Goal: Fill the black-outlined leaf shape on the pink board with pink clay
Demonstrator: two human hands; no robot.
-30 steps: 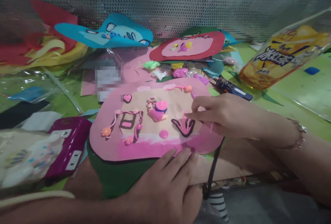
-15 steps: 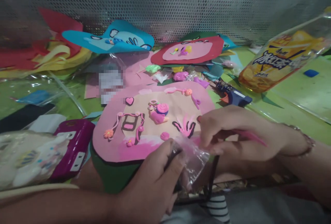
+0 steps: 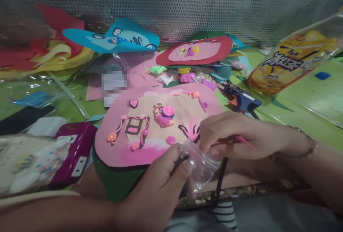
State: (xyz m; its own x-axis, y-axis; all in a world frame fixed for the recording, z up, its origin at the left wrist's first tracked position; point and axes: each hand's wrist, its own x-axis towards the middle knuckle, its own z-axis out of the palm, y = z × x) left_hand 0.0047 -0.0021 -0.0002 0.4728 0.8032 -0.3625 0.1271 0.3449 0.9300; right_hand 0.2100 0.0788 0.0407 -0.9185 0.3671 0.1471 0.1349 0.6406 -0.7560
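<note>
My left hand [image 3: 163, 182] is closed around a small clear plastic bag [image 3: 205, 169] with something dark inside its upper part. My right hand [image 3: 230, 134] is closed, its fingertips against the bag's open edge. A thin pink pointed stick [image 3: 245, 141] runs through the right hand, its tip poking out behind the fingers. Just beyond both hands lies a pink cloud-shaped card [image 3: 112, 117] bearing a clay snail [image 3: 164, 116], clay flowers [image 3: 112, 137] and a pink clay plant shape [image 3: 191, 130] with dark outlines. Under the card, green paper [image 3: 112, 180] sticks out.
A tilted drink bottle [image 3: 289, 64] stands at right, near a dark blue glue gun [image 3: 241, 96]. Purple and green clay lumps [image 3: 187, 77] lie behind the card. Red [image 3: 227, 48] and blue [image 3: 88, 39] paper crafts rest by the mesh panel. A purple-ended pack [image 3: 72, 150] lies left.
My right hand has moved slightly left, closer over the bag's mouth, and the pink stick has shifted left with it. My left hand keeps its hold on the bag.
</note>
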